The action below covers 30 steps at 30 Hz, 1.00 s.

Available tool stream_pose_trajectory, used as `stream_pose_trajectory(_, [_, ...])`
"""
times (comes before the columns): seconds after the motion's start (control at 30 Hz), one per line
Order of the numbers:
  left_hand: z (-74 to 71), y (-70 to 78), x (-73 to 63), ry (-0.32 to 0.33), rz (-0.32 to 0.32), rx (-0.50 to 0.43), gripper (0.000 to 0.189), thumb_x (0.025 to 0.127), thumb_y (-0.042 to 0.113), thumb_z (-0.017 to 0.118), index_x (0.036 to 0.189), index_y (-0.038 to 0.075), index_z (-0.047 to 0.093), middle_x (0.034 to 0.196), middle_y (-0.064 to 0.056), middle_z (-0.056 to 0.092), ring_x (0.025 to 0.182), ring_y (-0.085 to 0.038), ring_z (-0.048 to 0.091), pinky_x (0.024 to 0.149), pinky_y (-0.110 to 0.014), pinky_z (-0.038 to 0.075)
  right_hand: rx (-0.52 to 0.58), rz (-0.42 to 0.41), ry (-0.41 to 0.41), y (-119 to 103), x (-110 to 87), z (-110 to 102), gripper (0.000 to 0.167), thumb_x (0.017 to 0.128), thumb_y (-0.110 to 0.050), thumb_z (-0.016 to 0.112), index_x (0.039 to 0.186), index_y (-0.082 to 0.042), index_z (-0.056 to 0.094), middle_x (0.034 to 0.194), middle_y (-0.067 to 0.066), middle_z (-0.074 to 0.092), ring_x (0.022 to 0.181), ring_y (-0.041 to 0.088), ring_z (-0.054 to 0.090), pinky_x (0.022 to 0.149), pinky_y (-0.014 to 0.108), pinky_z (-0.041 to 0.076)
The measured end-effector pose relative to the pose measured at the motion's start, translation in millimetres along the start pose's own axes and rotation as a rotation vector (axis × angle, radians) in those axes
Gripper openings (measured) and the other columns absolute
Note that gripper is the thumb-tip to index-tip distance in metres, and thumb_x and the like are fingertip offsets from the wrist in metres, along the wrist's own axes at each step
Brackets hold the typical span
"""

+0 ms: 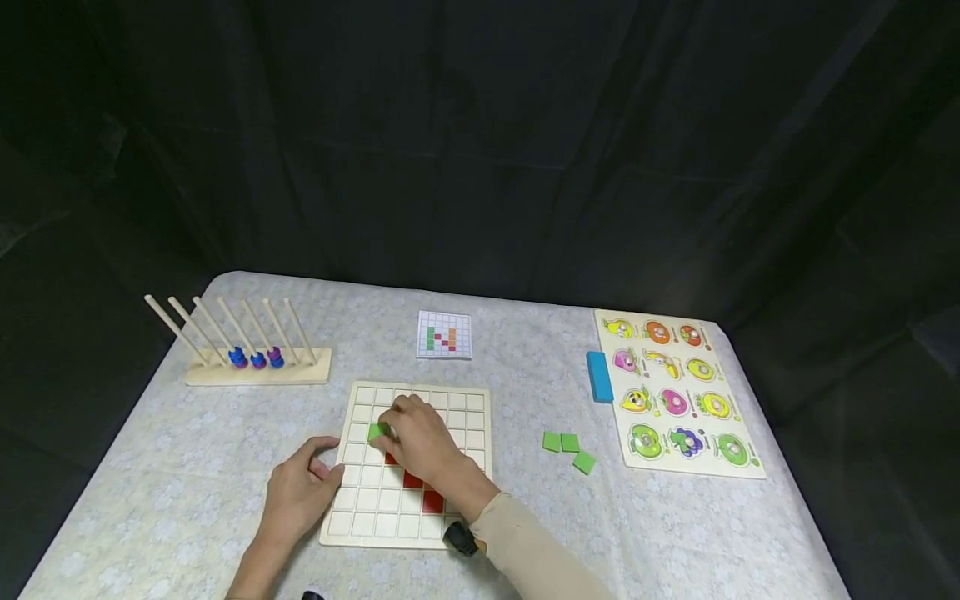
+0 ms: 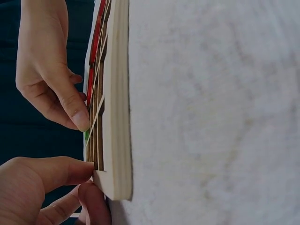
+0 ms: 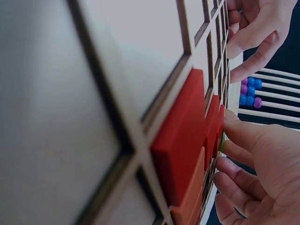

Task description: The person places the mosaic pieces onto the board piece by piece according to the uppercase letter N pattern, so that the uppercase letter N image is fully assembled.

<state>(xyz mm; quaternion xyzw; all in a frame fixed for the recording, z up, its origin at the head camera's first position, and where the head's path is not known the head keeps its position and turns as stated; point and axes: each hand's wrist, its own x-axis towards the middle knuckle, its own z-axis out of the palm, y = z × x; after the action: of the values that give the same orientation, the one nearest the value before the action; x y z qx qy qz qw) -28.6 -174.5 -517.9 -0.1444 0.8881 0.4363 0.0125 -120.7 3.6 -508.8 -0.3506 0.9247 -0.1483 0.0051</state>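
The wooden grid board (image 1: pixel 480 400) lies flat on the cloth. My left hand (image 1: pixel 300 493) holds its left edge, thumb and curled fingers at the rim; the left wrist view shows the left hand (image 2: pixel 51 192) close at a corner. My right hand (image 1: pixel 420 437) reaches over the board and pinches a green tile (image 1: pixel 377 432) at a square near the left side. Red tiles (image 1: pixel 432 502) run diagonally down to the right, partly under the right hand. Orange tiles (image 3: pixel 187 199) sit beside them in the right wrist view, where the right hand (image 3: pixel 262 173) shows thumb and fingertips around the green tile.
Behind the board lies a card (image 1: pixel 444 336) printed with a coloured-square pattern. Several loose green tiles (image 1: pixel 570 442) lie to the right, near a blue block (image 1: pixel 600 377) and a fruit puzzle board (image 1: pixel 675 462). A peg stand (image 1: pixel 258 377) with blue and purple beads stands back left.
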Motion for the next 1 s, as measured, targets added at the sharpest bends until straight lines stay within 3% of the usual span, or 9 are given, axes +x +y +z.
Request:
stream_pose_trajectory(0.3, [-0.1,-1.2,0.4,-0.006,0.006,0.009,0.038,0.089,0.01,0.071,0.126,0.005,0.065,0.075,-0.006,0.063,0.06,-0.01,0.056,0.052,-0.022,0.043,0.002,0.012,-0.023,-2.2,-1.2,-1.7,0.029,0.093,-0.043,0.068,0.104,-0.018,0.074,0.099,-0.005,0.064,0.088,0.011,0.055,0.077,0.022,0.047])
stream_pose_trajectory(0.57, [-2.2,-0.8,0.5,0.009,0.0,0.014,0.038,0.088,0.01,0.071,0.126,0.005,0.065,0.075,-0.006,0.064,0.06,-0.009,0.057,0.053,-0.021,0.043,0.036,0.033,-0.006,3.1,-7.5,-12.9,0.029,0.096,-0.038,0.066,0.113,-0.016,0.074,0.108,-0.001,0.067,0.097,0.015,0.059,0.083,0.028,0.05])
stream_pose_trajectory(0.77, [-0.6,-0.7,-0.2,0.012,0.002,0.008,0.038,0.089,0.011,0.071,0.126,0.006,0.065,0.074,-0.005,0.063,0.058,-0.007,0.056,0.053,-0.021,0.043,0.114,0.078,0.037,27.4,-29.3,-24.3,0.03,0.098,-0.035,0.065,0.115,-0.012,0.073,0.111,0.002,0.067,0.104,0.019,0.06,0.091,0.037,0.051])
stream_pose_trajectory(1.0, [1.1,-2.0,-1.3,0.023,0.008,0.007,0.037,0.088,0.011,0.07,0.124,0.005,0.066,0.073,-0.004,0.062,0.057,-0.007,0.055,0.052,-0.021,0.042,0.161,0.15,0.189,67.4,-66.0,-41.4,0.027,0.092,-0.026,0.073,0.11,-0.006,0.074,0.103,0.007,0.068,0.091,0.019,0.058,0.078,0.036,0.049])
